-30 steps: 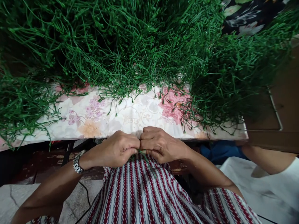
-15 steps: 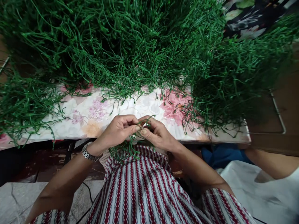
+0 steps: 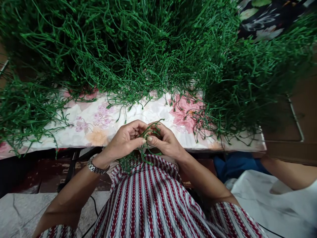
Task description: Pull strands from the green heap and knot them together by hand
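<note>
Thin green stems (image 3: 143,150) hang between my two hands, over the near edge of the table and the striped cloth on my lap. My left hand (image 3: 130,138), with a metal watch at its wrist, pinches them between thumb and curled fingers. Close beside it, my right hand (image 3: 164,138) is also closed on the stems, its thumb near the left thumb. Some stem ends stick up above the fingertips. Beyond my hands, a large heap of similar green stems (image 3: 148,49) covers the back of the table.
A white flowered cloth (image 3: 133,115) covers the table, with a smaller pile of stems (image 3: 27,112) on the left. At the right are a metal wire frame (image 3: 296,119) and another person's arm (image 3: 289,168). Dark floral fabric (image 3: 264,19) shows at the top right.
Both thumbs have shifted slightly, and the fingers have opened a little around the stems. More of the stems now shows above and between my hands.
</note>
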Tool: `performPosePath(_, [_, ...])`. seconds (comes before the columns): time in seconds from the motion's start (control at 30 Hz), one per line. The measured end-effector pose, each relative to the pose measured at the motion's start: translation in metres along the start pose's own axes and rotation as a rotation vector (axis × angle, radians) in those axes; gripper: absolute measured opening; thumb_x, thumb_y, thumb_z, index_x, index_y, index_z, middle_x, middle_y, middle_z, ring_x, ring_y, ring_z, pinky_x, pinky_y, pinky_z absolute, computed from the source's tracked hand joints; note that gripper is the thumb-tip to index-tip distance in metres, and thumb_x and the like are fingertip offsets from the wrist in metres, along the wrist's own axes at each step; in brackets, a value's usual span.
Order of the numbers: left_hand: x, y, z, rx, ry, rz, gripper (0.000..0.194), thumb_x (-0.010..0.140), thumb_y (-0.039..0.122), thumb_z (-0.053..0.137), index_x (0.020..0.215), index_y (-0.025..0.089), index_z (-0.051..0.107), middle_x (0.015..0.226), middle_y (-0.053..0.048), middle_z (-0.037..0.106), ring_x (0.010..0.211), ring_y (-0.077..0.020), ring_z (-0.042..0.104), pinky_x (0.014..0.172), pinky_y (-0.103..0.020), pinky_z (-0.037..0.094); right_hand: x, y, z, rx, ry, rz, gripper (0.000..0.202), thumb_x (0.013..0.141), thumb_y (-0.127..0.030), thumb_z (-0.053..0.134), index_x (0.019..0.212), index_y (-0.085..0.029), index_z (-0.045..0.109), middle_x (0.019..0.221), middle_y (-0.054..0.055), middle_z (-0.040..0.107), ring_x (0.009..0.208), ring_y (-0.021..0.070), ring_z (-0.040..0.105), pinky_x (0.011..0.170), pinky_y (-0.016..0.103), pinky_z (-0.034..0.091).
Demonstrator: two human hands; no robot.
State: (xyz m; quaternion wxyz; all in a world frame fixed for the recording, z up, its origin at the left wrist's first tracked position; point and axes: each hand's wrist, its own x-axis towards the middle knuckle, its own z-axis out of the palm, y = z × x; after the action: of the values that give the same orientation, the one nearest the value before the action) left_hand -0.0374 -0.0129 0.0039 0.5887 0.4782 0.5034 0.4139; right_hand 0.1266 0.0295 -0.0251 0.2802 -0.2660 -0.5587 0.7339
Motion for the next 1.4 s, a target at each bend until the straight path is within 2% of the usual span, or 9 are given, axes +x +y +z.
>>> performPosePath(0.23, [-0.003, -0.001, 0.008, 0.161, 0.141, 0.057, 0.023, 0.069, 0.004, 0.054, 0.088, 0.016, 0.053, 0.078, 0.001, 0.058, 0.072, -0.0085, 0.056, 0.067, -0.018, 0.044, 0.001, 0.002, 0.000, -0.069, 0.056, -0.032, 0.025, 0.079, -0.031, 0.062, 0.095, -0.018, 0.049, 0.074, -0.002, 0.047, 0.063, 0.0073, 0.043, 0.056, 0.019, 0.037])
performPosePath(0.43, [-0.005, -0.006, 0.006, 0.425, 0.171, 0.135, 0.023, 0.072, 0.005, 0.050, 0.091, 0.017, 0.052, 0.078, 0.002, 0.058, 0.068, -0.0090, 0.054, 0.063, -0.019, 0.042, -0.001, 0.000, -0.001, -0.229, 0.047, -0.028, 0.016, 0.083, -0.026, 0.056, 0.094, -0.016, 0.053, 0.068, -0.004, 0.044, 0.059, 0.0071, 0.042, 0.055, 0.019, 0.036])
performPosePath(0.6, [-0.005, -0.007, 0.005, 0.413, 0.124, 0.093, 0.021, 0.074, 0.012, 0.054, 0.094, 0.017, 0.054, 0.080, 0.001, 0.058, 0.070, -0.0098, 0.054, 0.062, -0.019, 0.042, -0.003, -0.006, -0.005, -0.580, 0.084, -0.198, 0.009, 0.085, -0.019, 0.051, 0.090, -0.015, 0.057, 0.082, 0.002, 0.055, 0.078, 0.0122, 0.052, 0.071, 0.025, 0.041])
performPosePath(0.73, [-0.002, -0.002, 0.005, 0.268, 0.054, -0.007, 0.012, 0.075, 0.021, 0.059, 0.085, 0.015, 0.056, 0.073, 0.001, 0.056, 0.064, -0.0087, 0.050, 0.058, -0.019, 0.040, -0.004, -0.006, -0.004, -0.692, 0.091, -0.348, 0.008, 0.086, -0.016, 0.048, 0.092, -0.015, 0.053, 0.080, 0.003, 0.053, 0.075, 0.0127, 0.052, 0.068, 0.025, 0.041])
performPosePath(0.83, [-0.001, -0.001, 0.004, 0.339, 0.046, 0.046, 0.011, 0.076, 0.020, 0.058, 0.067, 0.014, 0.055, 0.063, 0.003, 0.049, 0.060, -0.0082, 0.046, 0.057, -0.019, 0.036, -0.004, -0.003, -0.002, -0.800, 0.109, -0.447, 0.007, 0.086, -0.014, 0.046, 0.091, -0.016, 0.050, 0.079, 0.003, 0.052, 0.075, 0.0140, 0.050, 0.066, 0.026, 0.041])
performPosePath(0.93, [-0.001, -0.001, 0.002, 0.431, 0.058, 0.147, 0.016, 0.076, 0.016, 0.056, 0.060, 0.014, 0.055, 0.060, 0.002, 0.048, 0.058, -0.0087, 0.046, 0.057, -0.021, 0.035, -0.005, 0.000, -0.001, -0.954, 0.107, -0.492, 0.015, 0.085, -0.011, 0.042, 0.099, -0.016, 0.048, 0.081, 0.005, 0.050, 0.075, 0.0153, 0.049, 0.065, 0.027, 0.040])
performPosePath(1.03, [-0.001, -0.003, 0.001, 0.519, 0.053, 0.195, 0.015, 0.075, 0.011, 0.052, 0.060, 0.014, 0.056, 0.060, 0.001, 0.049, 0.058, -0.0091, 0.047, 0.056, -0.021, 0.035, -0.006, 0.001, -0.003, -1.109, 0.030, -0.472, 0.021, 0.085, -0.010, 0.040, 0.102, -0.015, 0.049, 0.081, 0.006, 0.049, 0.073, 0.0157, 0.046, 0.061, 0.026, 0.039])
performPosePath(1.17, [-0.001, 0.000, 0.000, 0.626, -0.031, 0.190, 0.019, 0.072, 0.008, 0.050, 0.054, 0.014, 0.053, 0.054, 0.002, 0.043, 0.053, -0.0086, 0.043, 0.052, -0.022, 0.030, -0.006, -0.004, -0.009, -1.217, -0.078, -0.502, 0.015, 0.082, -0.010, 0.039, 0.083, -0.016, 0.052, 0.072, 0.003, 0.045, 0.064, 0.0139, 0.040, 0.056, 0.025, 0.033])
performPosePath(1.4, [-0.005, 0.009, 0.000, 0.478, -0.438, 0.131, 0.021, 0.068, 0.005, 0.045, 0.050, 0.015, 0.041, 0.053, 0.004, 0.039, 0.053, -0.0072, 0.038, 0.051, -0.021, 0.028, -0.004, -0.021, -0.022, -0.889, -0.546, -0.493, 0.020, 0.078, -0.006, 0.034, 0.067, -0.018, 0.046, 0.065, 0.000, 0.043, 0.064, 0.0117, 0.042, 0.060, 0.024, 0.036])
